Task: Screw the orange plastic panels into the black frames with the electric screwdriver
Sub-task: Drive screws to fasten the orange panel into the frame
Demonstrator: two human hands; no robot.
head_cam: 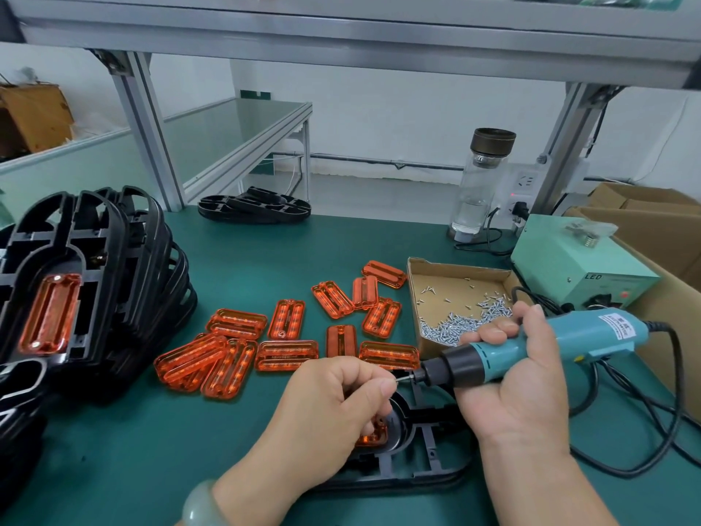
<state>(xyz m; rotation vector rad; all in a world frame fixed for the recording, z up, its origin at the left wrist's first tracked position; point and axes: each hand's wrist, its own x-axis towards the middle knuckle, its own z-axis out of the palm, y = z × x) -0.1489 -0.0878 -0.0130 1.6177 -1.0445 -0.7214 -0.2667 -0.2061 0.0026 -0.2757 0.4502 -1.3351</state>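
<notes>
My right hand (519,377) grips a teal electric screwdriver (538,345), held almost level with its bit pointing left. My left hand (333,404) is closed, thumb and forefinger pinched at the bit tip, apparently on a small screw (398,380). Beneath both hands a black frame (417,449) lies flat on the green mat, with an orange panel (373,436) seated in it and mostly hidden by my left hand. Several loose orange panels (288,336) are scattered across the mat beyond my hands. A cardboard tray (455,282) of small silver screws (451,328) sits at the right.
A stack of black frames (98,282), the front one fitted with an orange panel, stands at the left. More frames (254,210) lie at the back. A glass bottle (480,184), green power box (580,267), black cable (675,392) and cardboard boxes (652,222) fill the right side.
</notes>
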